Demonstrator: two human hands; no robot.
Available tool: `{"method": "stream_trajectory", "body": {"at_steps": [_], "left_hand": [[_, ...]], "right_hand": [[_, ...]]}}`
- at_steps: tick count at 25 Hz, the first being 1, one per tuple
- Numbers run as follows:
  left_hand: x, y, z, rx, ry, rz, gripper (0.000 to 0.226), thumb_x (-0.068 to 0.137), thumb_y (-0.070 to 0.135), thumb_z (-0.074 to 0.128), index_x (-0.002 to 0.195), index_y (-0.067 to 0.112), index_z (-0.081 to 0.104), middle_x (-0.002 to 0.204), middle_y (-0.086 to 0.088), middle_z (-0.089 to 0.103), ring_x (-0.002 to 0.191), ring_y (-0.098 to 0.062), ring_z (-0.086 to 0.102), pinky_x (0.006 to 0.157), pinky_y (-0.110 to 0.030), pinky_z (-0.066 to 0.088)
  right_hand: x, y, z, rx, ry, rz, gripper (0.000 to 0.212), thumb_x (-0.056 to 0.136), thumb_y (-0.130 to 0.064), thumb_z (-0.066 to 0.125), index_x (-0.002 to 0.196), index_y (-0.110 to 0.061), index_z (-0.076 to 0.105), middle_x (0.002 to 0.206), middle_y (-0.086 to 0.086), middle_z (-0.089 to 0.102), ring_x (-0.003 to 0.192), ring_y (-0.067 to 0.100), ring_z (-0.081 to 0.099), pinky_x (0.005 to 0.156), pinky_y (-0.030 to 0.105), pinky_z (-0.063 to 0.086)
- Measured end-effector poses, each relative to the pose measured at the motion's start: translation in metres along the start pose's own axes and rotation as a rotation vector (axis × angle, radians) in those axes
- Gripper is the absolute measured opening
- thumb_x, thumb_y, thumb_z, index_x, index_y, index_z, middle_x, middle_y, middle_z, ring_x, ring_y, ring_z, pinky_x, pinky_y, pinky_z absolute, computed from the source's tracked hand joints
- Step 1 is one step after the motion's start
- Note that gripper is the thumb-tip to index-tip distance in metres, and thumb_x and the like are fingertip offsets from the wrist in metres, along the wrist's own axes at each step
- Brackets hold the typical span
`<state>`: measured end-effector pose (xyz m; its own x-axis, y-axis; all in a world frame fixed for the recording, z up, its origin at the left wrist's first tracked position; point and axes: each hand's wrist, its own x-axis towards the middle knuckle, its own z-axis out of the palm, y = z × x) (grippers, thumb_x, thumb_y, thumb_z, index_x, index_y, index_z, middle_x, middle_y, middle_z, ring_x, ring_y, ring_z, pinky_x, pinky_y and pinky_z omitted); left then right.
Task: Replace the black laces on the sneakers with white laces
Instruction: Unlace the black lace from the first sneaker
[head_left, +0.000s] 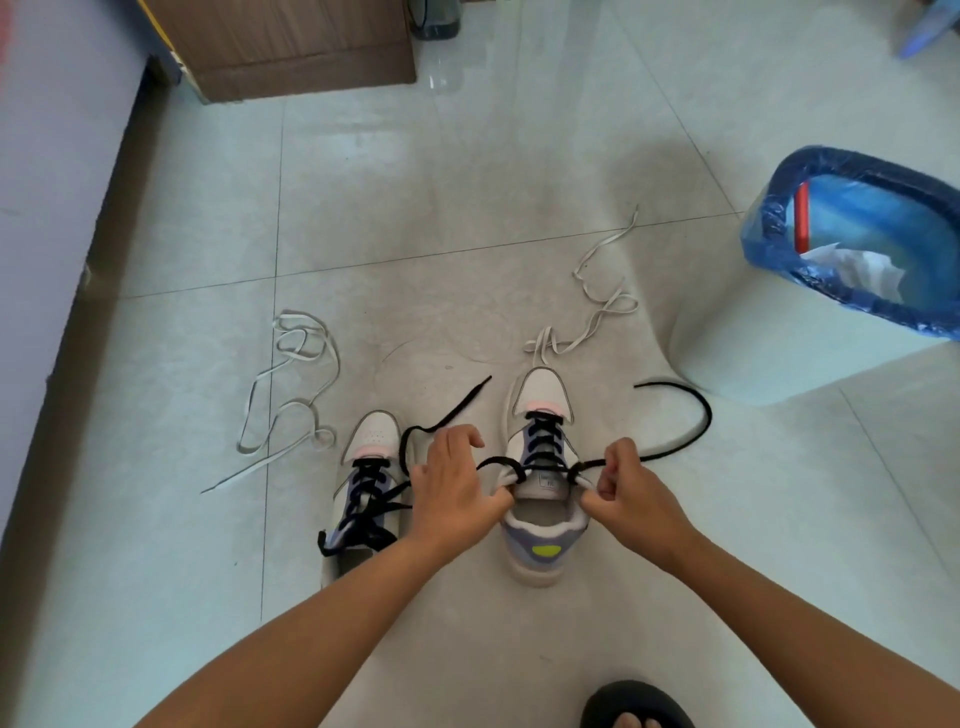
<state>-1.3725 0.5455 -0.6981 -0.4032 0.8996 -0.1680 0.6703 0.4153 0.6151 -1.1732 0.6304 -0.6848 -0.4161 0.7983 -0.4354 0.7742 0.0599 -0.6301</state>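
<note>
Two low sneakers stand side by side on the floor (467, 234), toes pointing away from the person. Uppers smooth white with lilac panels, pink strip at the toe seam; the right sneaker (543, 478) shows a padded lilac heel collar with a yellow-green oval patch. Its black lace (675, 447), a flat woven cord, is threaded through the lower eyelets and slack at the top, one end curving out to the right across the tiles, the other toward the left. The left hand (452, 488) pinches the lace and the eyelet edge on its side; the right hand (631, 499), fingers curled, grips the lace at the opposite top eyelet. The left sneaker (363, 467) carries a loosened black lace. Two flat white laces lie in loose tangles: one (291, 395) left of the sneakers, one (597, 306) just beyond the right toe. Floor is glossy pale tile with thin grout lines. A white bin (810, 332) lined with crinkled blue plastic stands to the right; a brown cardboard box (291, 47) sits at the far edge beside the wall.
</note>
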Motion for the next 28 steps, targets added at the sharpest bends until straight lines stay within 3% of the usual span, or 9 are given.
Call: {"method": "stream_trajectory", "body": {"at_steps": [4, 7, 11, 14, 17, 19, 22, 25, 28], "left_hand": [[-0.010, -0.007, 0.009, -0.026, -0.079, -0.063, 0.041, 0.072, 0.032, 0.063, 0.095, 0.030, 0.029, 0.087, 0.013, 0.037, 0.082, -0.012, 0.043, 0.076, -0.031, 0.031], [-0.024, 0.010, 0.035, -0.022, -0.170, -0.156, 0.027, 0.079, 0.028, 0.056, 0.094, 0.025, 0.034, 0.088, 0.008, 0.046, 0.084, -0.021, 0.054, 0.072, -0.032, 0.038], [-0.010, 0.043, 0.061, 0.121, 0.013, -0.135, 0.024, 0.087, 0.028, 0.051, 0.107, 0.017, 0.045, 0.104, 0.001, 0.051, 0.095, -0.020, 0.053, 0.076, -0.031, 0.039], [0.002, 0.046, 0.050, 0.217, 0.089, -0.167, 0.031, 0.078, 0.019, 0.064, 0.107, 0.014, 0.053, 0.101, -0.002, 0.055, 0.088, -0.021, 0.057, 0.072, -0.033, 0.041], [0.004, 0.042, 0.028, 0.262, 0.311, 0.078, 0.050, 0.049, 0.011, 0.080, 0.096, 0.010, 0.061, 0.090, -0.005, 0.061, 0.079, -0.023, 0.059, 0.068, -0.035, 0.043], [0.013, 0.046, 0.002, 0.229, 0.445, 0.259, 0.055, 0.054, 0.019, 0.076, 0.102, 0.013, 0.050, 0.097, -0.008, 0.060, 0.092, -0.020, 0.051, 0.077, -0.036, 0.035], [0.028, 0.060, -0.053, 0.142, 0.627, 0.485, 0.046, 0.065, 0.026, 0.062, 0.102, 0.015, 0.037, 0.105, -0.005, 0.046, 0.098, -0.019, 0.044, 0.084, -0.037, 0.027], [0.031, 0.078, -0.109, 0.069, 0.655, 0.619, 0.047, 0.064, 0.025, 0.061, 0.100, 0.015, 0.033, 0.105, -0.002, 0.039, 0.098, -0.018, 0.042, 0.085, -0.036, 0.025], [0.022, 0.089, -0.147, 0.001, 0.605, 0.601, 0.047, 0.064, 0.033, 0.058, 0.100, 0.016, 0.033, 0.106, 0.000, 0.038, 0.104, -0.004, 0.034, 0.083, -0.038, 0.032]], "right_hand": [[-0.008, 0.008, 0.001, -0.029, -0.039, -0.033, 0.036, 0.082, -0.021, 0.060, 0.077, -0.031, 0.025, 0.060, -0.007, 0.042, 0.049, 0.008, 0.036, 0.054, 0.028, 0.034], [-0.006, 0.007, 0.024, -0.231, -0.075, 0.019, 0.028, 0.085, -0.028, 0.054, 0.088, -0.024, 0.026, 0.067, -0.006, 0.046, 0.055, 0.013, 0.043, 0.051, 0.029, 0.031], [0.013, -0.015, 0.037, -0.300, 0.093, 0.013, 0.028, 0.084, -0.031, 0.051, 0.089, -0.023, 0.025, 0.076, -0.004, 0.049, 0.066, 0.020, 0.047, 0.051, 0.030, 0.031], [0.025, -0.019, 0.036, -0.330, 0.119, 0.037, 0.025, 0.087, -0.026, 0.050, 0.092, -0.020, 0.026, 0.085, 0.003, 0.058, 0.072, 0.023, 0.051, 0.054, 0.031, 0.035], [0.024, -0.018, 0.011, -0.353, 0.151, -0.024, 0.030, 0.086, -0.031, 0.056, 0.093, -0.020, 0.028, 0.085, 0.002, 0.056, 0.080, 0.028, 0.056, 0.057, 0.032, 0.035], [0.019, -0.027, -0.021, -0.194, 0.173, -0.089, 0.036, 0.082, -0.028, 0.064, 0.086, -0.025, 0.029, 0.073, -0.005, 0.049, 0.070, 0.025, 0.054, 0.055, 0.033, 0.034], [0.005, -0.060, -0.068, -0.016, 0.314, -0.332, 0.048, 0.073, -0.018, 0.077, 0.079, -0.029, 0.032, 0.067, -0.009, 0.039, 0.060, 0.015, 0.041, 0.055, 0.030, 0.035], [-0.014, -0.099, -0.097, 0.025, 0.403, -0.445, 0.056, 0.065, -0.011, 0.083, 0.076, -0.030, 0.031, 0.071, -0.010, 0.037, 0.065, 0.012, 0.038, 0.059, 0.026, 0.032], [-0.034, -0.120, -0.114, 0.092, 0.357, -0.435, 0.053, 0.063, -0.021, 0.081, 0.074, -0.035, 0.031, 0.066, -0.008, 0.037, 0.062, 0.012, 0.034, 0.057, 0.019, 0.031]]}}
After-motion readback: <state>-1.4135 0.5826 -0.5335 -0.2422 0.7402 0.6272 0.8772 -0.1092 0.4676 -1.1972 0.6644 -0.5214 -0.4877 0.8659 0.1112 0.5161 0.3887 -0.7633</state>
